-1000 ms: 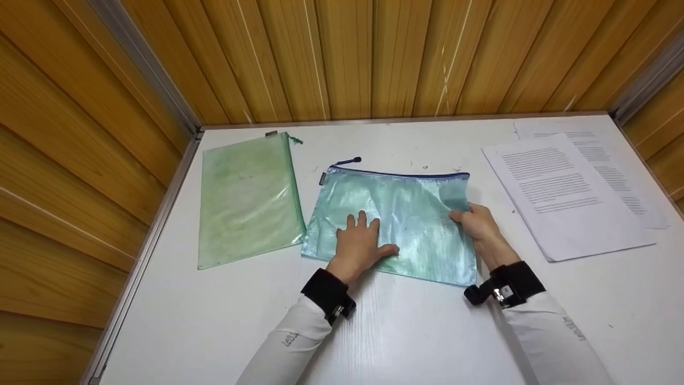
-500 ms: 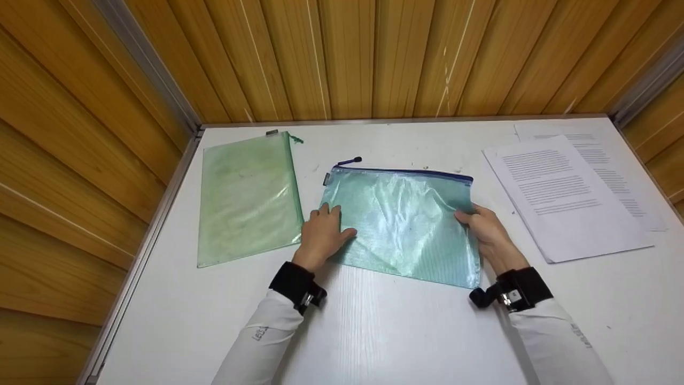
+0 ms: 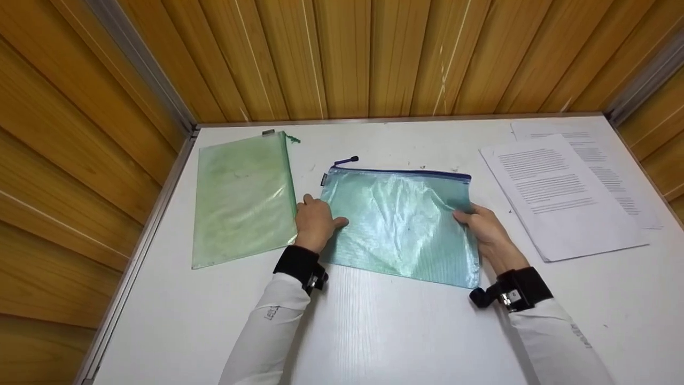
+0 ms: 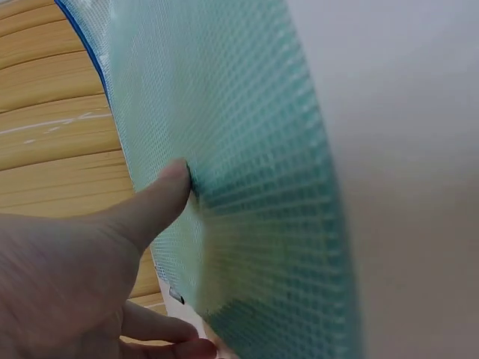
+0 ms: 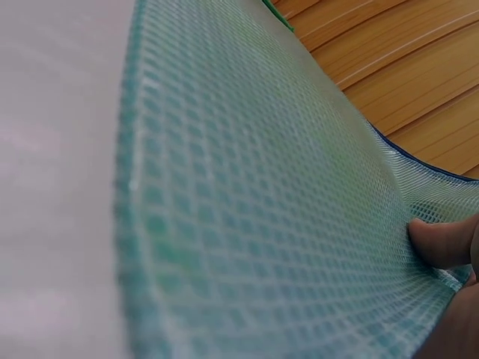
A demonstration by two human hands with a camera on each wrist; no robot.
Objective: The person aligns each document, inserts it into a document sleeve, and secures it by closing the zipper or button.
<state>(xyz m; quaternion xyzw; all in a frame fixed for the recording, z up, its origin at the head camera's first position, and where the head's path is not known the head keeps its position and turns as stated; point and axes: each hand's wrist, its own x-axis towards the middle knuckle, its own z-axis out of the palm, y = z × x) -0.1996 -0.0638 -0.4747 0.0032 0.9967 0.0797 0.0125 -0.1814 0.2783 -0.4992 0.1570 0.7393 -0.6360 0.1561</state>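
A blue-green mesh zipper pouch (image 3: 398, 224) with a dark blue zip along its far edge lies between my hands in the head view. My left hand (image 3: 314, 222) grips the pouch's left edge. Its thumb (image 4: 161, 198) presses on the upper face in the left wrist view, and the other fingers pass behind the edge. On the opposite side my right hand (image 3: 489, 232) pinches the right edge, thumb on top. That pinch creases the mesh around the thumb (image 5: 441, 243) in the right wrist view. The right hand's other fingers are mostly hidden beneath the pouch.
A green zipper pouch (image 3: 240, 198) lies flat to the left, close to my left hand. Printed sheets of paper (image 3: 566, 198) lie overlapped at the right of the white table (image 3: 363, 337). Wood-patterned panels (image 3: 342, 59) stand behind the table and along its left.
My left hand has moved left from lying spread on the blue-green pouch to gripping its left edge. The right hand keeps its pinch, and the pouch has shifted very slightly.
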